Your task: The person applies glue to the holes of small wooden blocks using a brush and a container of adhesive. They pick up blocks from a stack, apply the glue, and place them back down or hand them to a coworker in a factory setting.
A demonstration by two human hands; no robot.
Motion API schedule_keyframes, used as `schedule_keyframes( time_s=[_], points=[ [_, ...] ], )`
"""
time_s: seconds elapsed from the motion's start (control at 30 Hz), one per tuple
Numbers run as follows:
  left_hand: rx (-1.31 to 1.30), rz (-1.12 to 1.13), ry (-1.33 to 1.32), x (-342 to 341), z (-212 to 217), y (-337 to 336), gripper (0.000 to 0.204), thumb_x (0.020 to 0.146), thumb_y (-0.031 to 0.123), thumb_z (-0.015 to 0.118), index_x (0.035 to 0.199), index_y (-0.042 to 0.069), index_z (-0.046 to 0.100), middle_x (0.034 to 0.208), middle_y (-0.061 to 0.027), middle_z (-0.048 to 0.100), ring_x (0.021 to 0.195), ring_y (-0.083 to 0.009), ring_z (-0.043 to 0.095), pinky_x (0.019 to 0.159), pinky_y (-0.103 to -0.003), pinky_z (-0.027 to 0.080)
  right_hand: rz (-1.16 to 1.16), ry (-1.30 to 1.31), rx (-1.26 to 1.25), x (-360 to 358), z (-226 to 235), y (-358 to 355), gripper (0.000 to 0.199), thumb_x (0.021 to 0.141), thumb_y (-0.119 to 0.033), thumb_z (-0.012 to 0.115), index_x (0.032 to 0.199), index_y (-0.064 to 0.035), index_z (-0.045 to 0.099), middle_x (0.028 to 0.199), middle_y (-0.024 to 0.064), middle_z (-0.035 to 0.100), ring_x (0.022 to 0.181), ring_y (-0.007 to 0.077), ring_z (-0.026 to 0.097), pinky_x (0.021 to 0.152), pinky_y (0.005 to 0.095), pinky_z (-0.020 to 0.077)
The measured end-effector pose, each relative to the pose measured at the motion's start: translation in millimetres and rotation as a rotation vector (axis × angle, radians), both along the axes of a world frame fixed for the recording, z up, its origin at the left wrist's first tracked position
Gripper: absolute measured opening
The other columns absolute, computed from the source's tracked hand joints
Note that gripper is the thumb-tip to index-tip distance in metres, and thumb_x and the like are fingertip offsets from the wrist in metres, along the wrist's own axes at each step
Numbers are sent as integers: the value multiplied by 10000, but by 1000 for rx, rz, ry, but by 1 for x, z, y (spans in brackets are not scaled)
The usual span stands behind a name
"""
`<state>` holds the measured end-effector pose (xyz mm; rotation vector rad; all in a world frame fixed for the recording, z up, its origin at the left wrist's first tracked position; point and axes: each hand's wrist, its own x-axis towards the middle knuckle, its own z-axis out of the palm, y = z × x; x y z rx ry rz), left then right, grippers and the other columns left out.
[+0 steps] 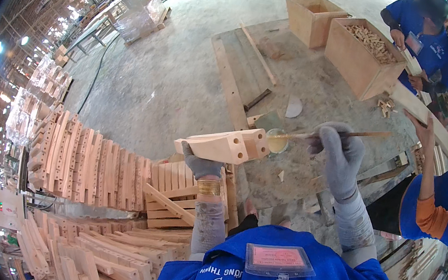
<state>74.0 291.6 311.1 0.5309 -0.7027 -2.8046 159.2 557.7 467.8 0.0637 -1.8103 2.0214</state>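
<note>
My left hand (201, 166), in a grey glove, is closed around light wooden pieces (215, 145) held side by side. Round drilled holes show in their ends, which point right. In my gloved right hand (339, 157) is a thin brush-like stick (369, 134), pinched by the fingers. Its tip reaches left toward the drilled ends; whether it touches the wood I cannot tell. Behind the tip, lower down, stands a round container (278, 142) with pale yellowish contents, partly hidden by the wood.
Rows of stacked wooden parts (92, 168) fill the left, with more parts (109, 254) below them. A plywood box (359, 67) of small dowels stands at the far right beside another box (312, 25). Two people in blue (441, 55) work at right. A hammer-like tool (257, 100) lies ahead.
</note>
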Motion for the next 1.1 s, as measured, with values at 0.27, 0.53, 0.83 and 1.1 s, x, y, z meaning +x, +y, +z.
schedule_keyframes(
  time_s=[0.27,0.53,0.83,1.1],
  points=[
    [36,7,42,1,-8,-14,473,917,478,389,1141,79,511,1092,-107,573,963,-274,584,818,-405,510,-44,-178,740,-48,-155,11,163,852,-178,585,907,-31,629,794,118,650,651,221,632,584,294,479],
    [-60,-11,49,13,-2,-23,319,883,364,499,1080,116,535,977,-55,603,880,-221,607,762,-375,527,-73,-15,651,-57,-216,0,186,844,-195,595,929,-39,648,838,134,658,730,277,637,620,334,489],
    [-192,-26,65,5,-23,-32,306,891,315,481,1117,109,485,1067,-63,567,957,-215,572,826,-384,508,38,-523,-70,-43,-235,11,233,860,-233,601,935,-16,645,802,72,652,689,165,614,644,289,499],
    [14,-24,27,-1,-31,-33,421,913,459,413,1031,87,572,1022,-86,610,901,-253,606,783,-396,522,20,-575,-200,-40,-217,10,281,866,-258,589,969,0,629,828,63,651,725,143,610,676,282,492]
  ],
)
